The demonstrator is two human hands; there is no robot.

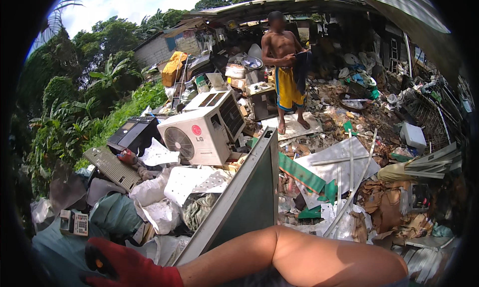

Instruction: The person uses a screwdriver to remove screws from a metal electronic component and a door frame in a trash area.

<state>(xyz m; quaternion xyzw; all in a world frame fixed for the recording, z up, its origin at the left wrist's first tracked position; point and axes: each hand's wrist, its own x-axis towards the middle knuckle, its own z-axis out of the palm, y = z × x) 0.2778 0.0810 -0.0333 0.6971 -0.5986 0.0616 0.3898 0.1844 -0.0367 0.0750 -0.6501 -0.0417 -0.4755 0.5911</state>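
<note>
My right hand (122, 266) wears a red work glove with black fingertips, at the lower left. The bare arm reaches in from the lower right, bent at the elbow. The fingers look loosely bent and apart, with nothing visible in them; the lower edge cuts off part of the hand. Under and beside it lies a teal-green sheet (56, 247). A calculator (74, 222) rests on that sheet, just beyond the fingers. Past the forearm, a dark green panel with a grey metal frame (249, 197) stands tilted. My left hand is out of view.
White air-conditioner outdoor unit (214, 142), black appliance (132, 133) and perforated white sheets (194, 181) lie in the scrap heap. A person in yellow shorts (288, 87) stands on a flat board (302, 125), holding dark cloth. Long white strips (352, 197) lie at right.
</note>
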